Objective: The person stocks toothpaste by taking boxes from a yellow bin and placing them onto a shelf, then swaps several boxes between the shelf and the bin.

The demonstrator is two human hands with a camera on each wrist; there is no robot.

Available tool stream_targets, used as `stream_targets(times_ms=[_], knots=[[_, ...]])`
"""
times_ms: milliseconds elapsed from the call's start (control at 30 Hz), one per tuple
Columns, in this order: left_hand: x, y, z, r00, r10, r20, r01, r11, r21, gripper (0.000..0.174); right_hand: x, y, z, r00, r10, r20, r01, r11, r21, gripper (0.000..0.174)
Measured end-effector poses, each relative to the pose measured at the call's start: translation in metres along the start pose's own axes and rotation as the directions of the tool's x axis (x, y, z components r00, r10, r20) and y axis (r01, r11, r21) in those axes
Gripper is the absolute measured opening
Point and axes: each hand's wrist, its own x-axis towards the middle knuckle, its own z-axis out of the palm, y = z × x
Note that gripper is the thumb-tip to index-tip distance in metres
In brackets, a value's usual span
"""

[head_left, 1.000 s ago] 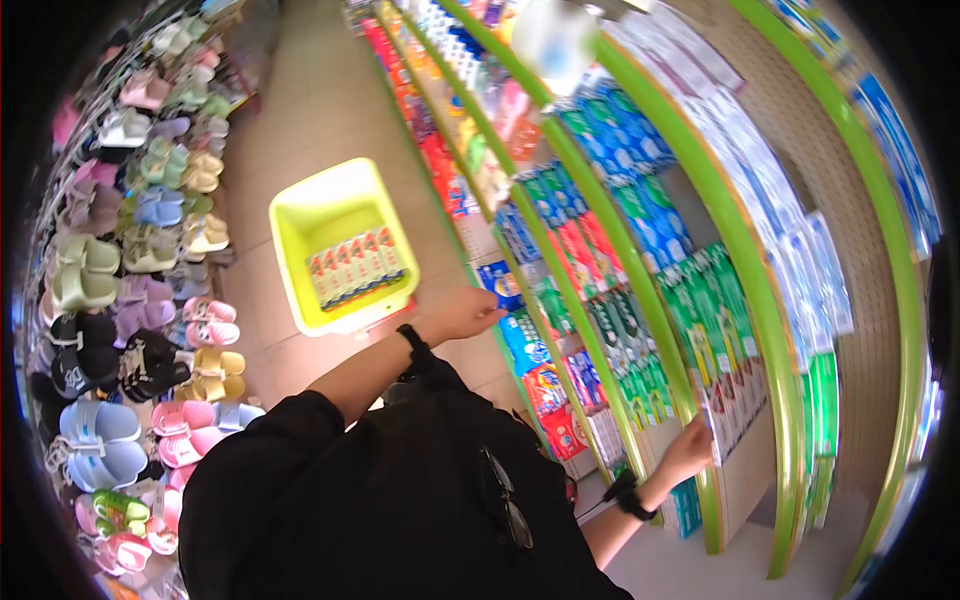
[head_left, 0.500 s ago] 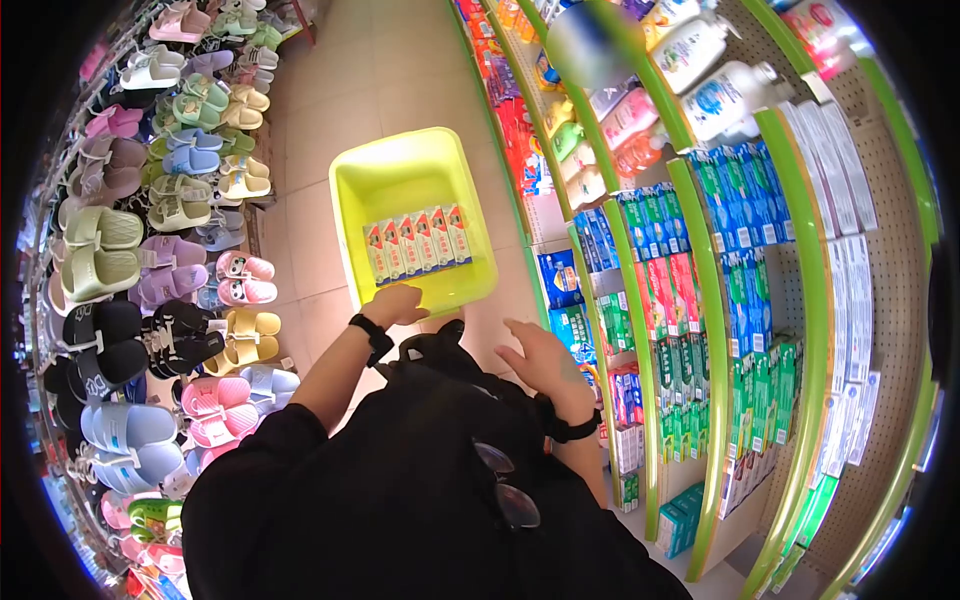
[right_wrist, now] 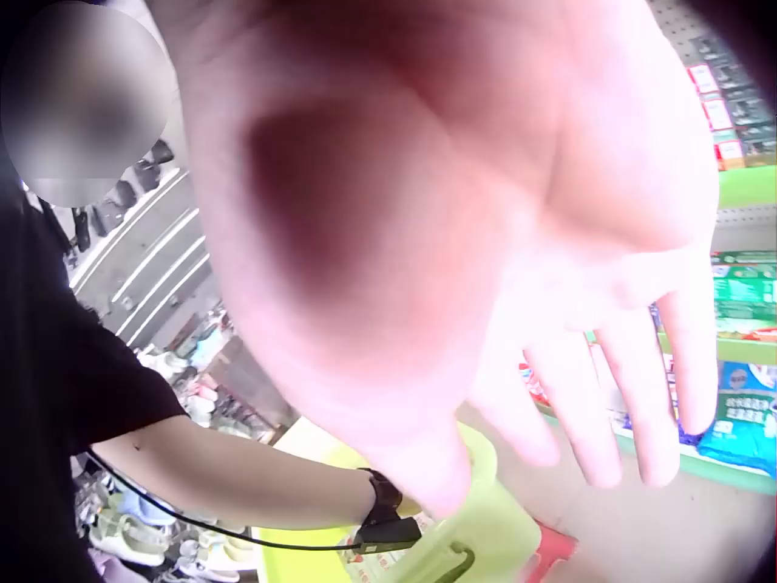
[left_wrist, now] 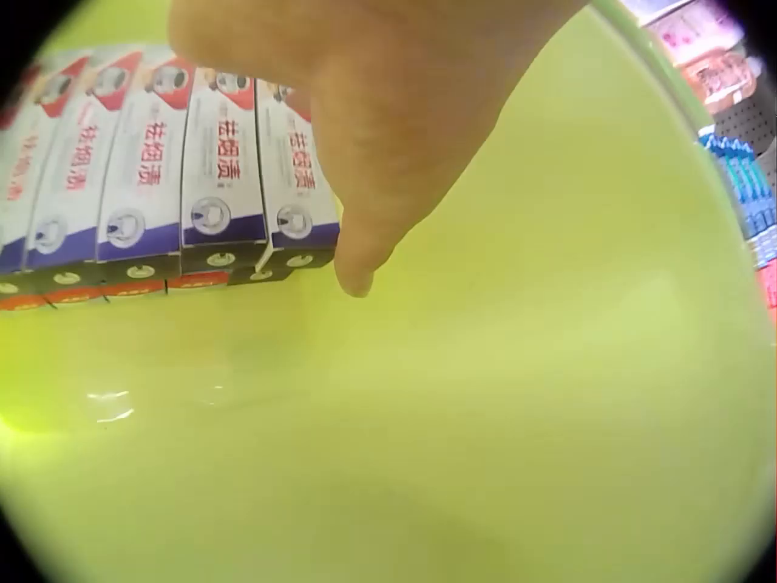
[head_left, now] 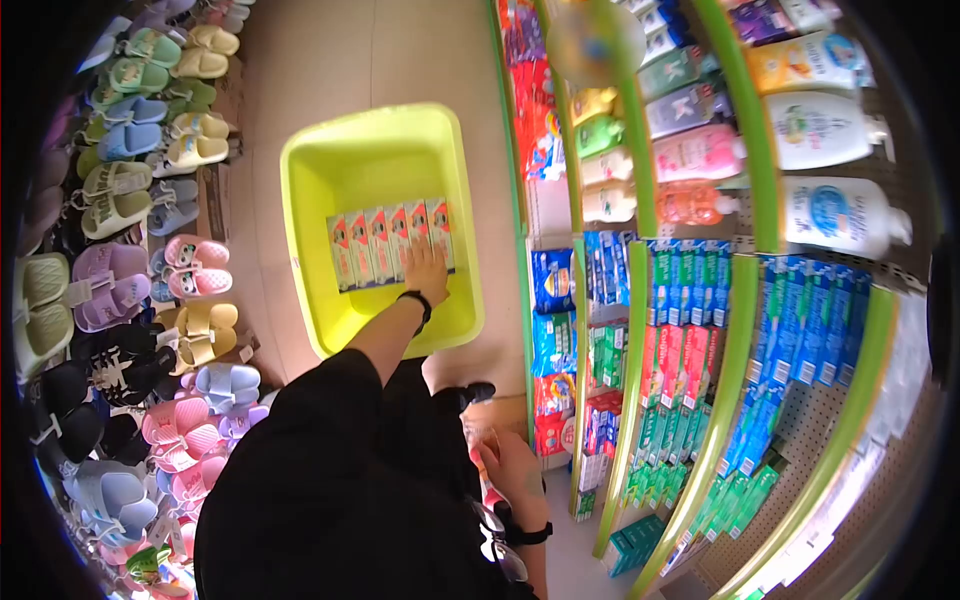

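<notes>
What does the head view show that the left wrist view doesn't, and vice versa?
Only head: the slippers, the floor, the right hand with its open palm away from the tub, and the left wristband.

Only left wrist: pale round marks on the dark box ends, and red strips beneath them.

Both: the left hand at the row of boxes inside the tub, plus some shelf goods.

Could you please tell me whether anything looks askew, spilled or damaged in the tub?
Nothing stands out: the boxes lie side by side in the tub, with no spill or damage visible, though the left hand hides part of the row.
</notes>
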Motion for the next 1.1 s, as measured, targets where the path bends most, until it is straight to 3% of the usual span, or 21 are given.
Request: stream_targets(times_ms=[100,133,200,233,300,367,433,467,500,567,700,733,767,900,1000,1033,1100], knots=[[0.018,0.012,0.017,0.997,-0.036,-0.073,0.043,0.994,0.098,0.115,0.002,0.012,0.013,0.984,0.169,-0.053,-0.164,0.983,0.087,0.052],[0.027,0.011,0.033,0.999,-0.032,-0.035,0.035,0.994,0.104,0.115,0.005,0.019,0.024,0.980,0.187,-0.073,-0.178,0.977,0.119,0.051],[0.043,0.009,0.057,0.981,-0.027,-0.192,0.095,0.929,0.357,0.088,0.008,0.014,0.029,0.981,0.173,-0.082,-0.163,0.980,0.116,0.052],[0.051,0.007,0.064,0.984,-0.019,-0.179,0.084,0.928,0.363,0.088,0.013,0.010,0.028,0.986,0.119,-0.118,-0.108,0.990,0.094,0.052],[0.057,0.000,0.072,0.956,0.024,-0.292,0.106,0.901,0.420,0.074,0.016,-0.001,0.022,0.987,0.120,-0.106,-0.106,0.986,0.129,0.052],[0.062,-0.005,0.074,0.928,0.051,-0.370,0.091,0.930,0.357,0.073,0.020,-0.009,0.012,0.994,0.101,-0.049,-0.095,0.989,0.110,0.052],[0.051,-0.004,0.050,0.978,0.059,-0.201,-0.001,0.961,0.276,0.076,0.021,-0.010,0.009,0.994,0.078,-0.072,-0.069,0.991,0.116,0.052],[0.043,-0.004,0.037,0.970,0.080,-0.229,-0.048,0.989,0.139,0.078,0.022,-0.010,0.006,0.994,0.070,-0.087,-0.061,0.993,0.106,0.052],[0.035,-0.005,0.023,0.967,0.089,-0.237,-0.054,0.987,0.150,0.078,0.021,-0.010,0.004,0.993,0.063,-0.102,-0.054,0.994,0.095,0.052],[0.027,-0.008,-0.002,0.998,0.026,-0.060,-0.045,0.936,-0.349,0.076,0.018,-0.008,0.001,0.988,0.054,-0.146,-0.042,0.995,0.090,0.052],[0.043,-0.048,0.022,0.946,0.181,-0.269,-0.284,0.865,-0.413,0.067,0.015,0.001,-0.003,0.974,0.016,-0.224,-0.005,0.999,0.051,0.052],[0.047,-0.050,0.019,0.900,0.172,-0.399,-0.350,0.833,-0.429,0.057,0.014,0.004,-0.003,0.970,-0.006,-0.244,0.023,0.998,0.064,0.051],[0.051,-0.055,0.016,0.897,0.182,-0.404,-0.359,0.832,-0.422,0.057,0.011,0.006,-0.003,0.967,-0.005,-0.255,0.023,0.997,0.069,0.051],[0.059,-0.054,-0.014,0.897,0.079,-0.435,-0.319,0.796,-0.514,0.038,-0.002,0.013,-0.002,0.957,0.017,-0.290,0.005,0.997,0.075,0.051],[0.045,-0.056,-0.043,0.927,-0.138,-0.350,-0.112,0.787,-0.606,0.022,-0.015,0.021,0.000,0.967,0.030,-0.254,-0.023,0.999,0.028,0.053],[0.036,-0.055,-0.056,0.923,-0.128,-0.364,-0.126,0.792,-0.597,0.022,-0.020,0.021,-0.001,0.963,0.026,-0.269,-0.017,0.999,0.034,0.053],[0.033,-0.069,-0.048,0.951,-0.179,-0.250,-0.027,0.761,-0.648,0.024,-0.025,0.022,-0.004,0.961,0.030,-0.277,-0.020,0.999,0.039,0.054]])
